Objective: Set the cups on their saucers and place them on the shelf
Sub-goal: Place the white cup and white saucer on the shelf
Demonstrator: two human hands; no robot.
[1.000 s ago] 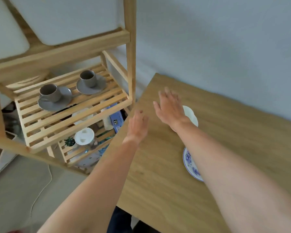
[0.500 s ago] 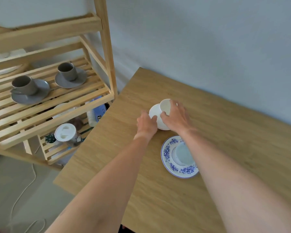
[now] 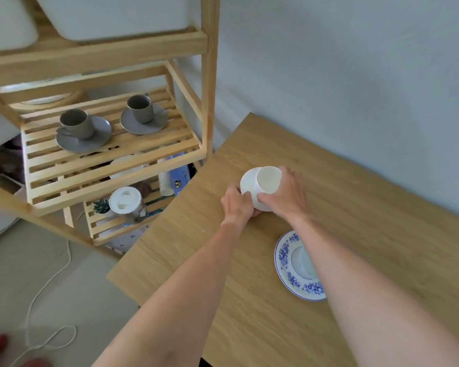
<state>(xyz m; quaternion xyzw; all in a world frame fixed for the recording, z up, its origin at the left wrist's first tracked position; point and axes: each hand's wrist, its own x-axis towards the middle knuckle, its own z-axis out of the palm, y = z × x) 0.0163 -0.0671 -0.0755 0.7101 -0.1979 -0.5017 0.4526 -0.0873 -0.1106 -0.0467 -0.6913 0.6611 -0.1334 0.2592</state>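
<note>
A white cup (image 3: 260, 182) is held tilted above the wooden table (image 3: 355, 202), its mouth turned up and away from me. My left hand (image 3: 236, 205) grips its lower left side and my right hand (image 3: 285, 194) wraps its right side. A white saucer with a blue flower rim (image 3: 289, 263) lies on the table nearer to me, partly hidden under my right forearm. On the middle level of the slatted wooden shelf (image 3: 112, 165) at the left stand two grey cups on grey saucers (image 3: 84, 129) (image 3: 143, 115).
The shelf's lower level holds a white-lidded jar (image 3: 126, 203), a stack of paper cups (image 3: 166, 182) and a blue box. White bins sit on the top level. A white cord (image 3: 48, 287) trails over the floor at the left. A grey wall runs behind the table.
A second ago both hands were open above the table. They have since closed on the white cup and raised it tilted. The view has shifted, with the saucer now uncovered.
</note>
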